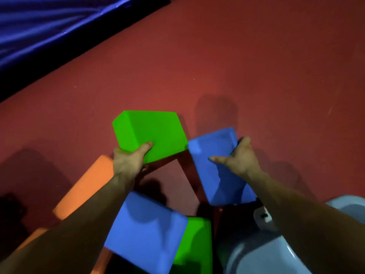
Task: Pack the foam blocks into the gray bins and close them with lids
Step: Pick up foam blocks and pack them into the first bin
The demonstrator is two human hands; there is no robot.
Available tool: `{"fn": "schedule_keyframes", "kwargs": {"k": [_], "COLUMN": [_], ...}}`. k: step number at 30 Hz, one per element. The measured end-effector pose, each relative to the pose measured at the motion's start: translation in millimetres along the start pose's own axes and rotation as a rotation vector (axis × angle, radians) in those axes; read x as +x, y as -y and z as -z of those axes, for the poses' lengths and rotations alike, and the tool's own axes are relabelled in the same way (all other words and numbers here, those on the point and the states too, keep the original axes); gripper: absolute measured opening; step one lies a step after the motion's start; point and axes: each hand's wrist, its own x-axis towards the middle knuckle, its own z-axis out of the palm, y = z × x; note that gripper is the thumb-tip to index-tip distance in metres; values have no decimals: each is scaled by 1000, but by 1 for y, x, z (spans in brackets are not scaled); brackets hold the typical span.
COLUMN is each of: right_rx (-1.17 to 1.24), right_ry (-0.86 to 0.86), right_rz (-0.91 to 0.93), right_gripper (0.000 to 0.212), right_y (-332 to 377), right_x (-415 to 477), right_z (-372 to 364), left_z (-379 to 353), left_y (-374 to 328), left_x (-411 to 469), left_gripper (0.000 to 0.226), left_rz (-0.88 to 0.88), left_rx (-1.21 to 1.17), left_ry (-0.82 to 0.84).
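Closest in, a near blue block lies tilted over a low green block, with an orange block to the left and the gray bin at lower right. Beyond them, the left hand grips a raised green block, thumb on its top face, while the right hand clasps a raised blue block; the two blocks almost touch at their corners. Farther off lies the red floor, then blue fabric.

No text, label, brand or number can be read. The foam blocks are seen plain-faced, and a dark mark on the pale tab at 4 o'clock is blurred beyond reading.
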Motion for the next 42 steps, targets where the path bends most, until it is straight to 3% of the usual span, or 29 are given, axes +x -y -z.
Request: {"fn": "schedule_keyframes", "kwargs": {"k": [2,3,7,10,16,20,23,25,31,35,37,40,42], "right_rx": [17,28,203,293,324,279,316,382,721,777,794,836,902], "right_ry": [-83,-105,-134,-106,-253,-444,-616,-632,-460,-410,-428,-412,-393], "right_rz": [73,108,123,83,129,122,77,31,-24,-180,-280,-425,-507], "right_gripper": [126,126,87,71,75,92,81,75,68,107,101,74,76], "right_y": [33,50,117,158,224,259,277,281,249,183,142,82,43], "right_x": [-26,-42,-119,-192,-339,-438,-514,-561,-640,-615,-601,-586,-572], "right_z": [15,24,55,74,108,138,167,177,181,189,192,204,211], "left_z": [39,58,126,169,251,307,340,355,346,292,259,208,172], "left_y": [-7,-15,-74,-122,-186,-209,-219,-220,-192,-153,-131,-107,-96], "left_x": [-6,-13,-81,-143,-258,-336,-400,-438,-486,-488,-495,-509,-515], "left_gripper": [87,84,85,83,85,83,86,89,66,65,69,67,73], "left_rz": [-78,-95,-99,-120,-220,-333,-397,-428,-542,-607,-638,-642,-665], "left_rx": [44,72,204,274,394,409,455,501,393,373,424,485,552], "left_ry": [-69,-94,-139,-93,-1,115,182,197,254,388,441,516,577]}}
